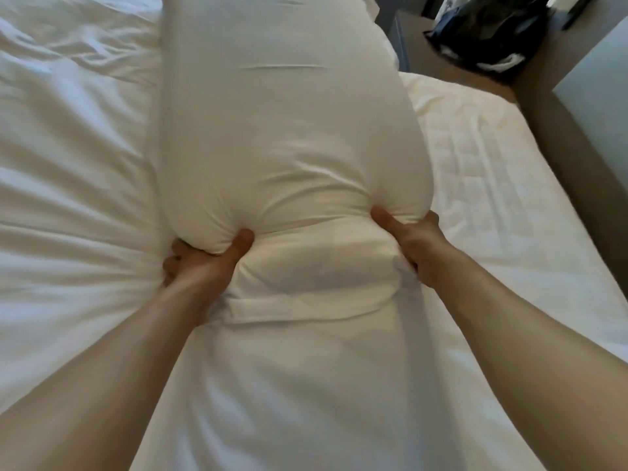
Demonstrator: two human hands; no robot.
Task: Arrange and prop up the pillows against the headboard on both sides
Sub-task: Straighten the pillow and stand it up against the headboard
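A large white pillow point(282, 130) fills the centre of the view, held lengthwise away from me above the bed. My left hand point(200, 263) grips its near left corner, thumb pressed into the fabric. At the near right corner my right hand point(414, 239) pinches the pillow in the same way. The loose pillowcase flap point(306, 300) hangs down below my hands. Its far end runs out of view at the top. No headboard is in sight.
A rumpled white duvet point(68, 164) covers the bed on the left. A bare quilted mattress cover point(492, 185) lies on the right. Beyond it are a brown wooden surround point(577, 137) and a dark bag point(486, 32) on a bedside surface.
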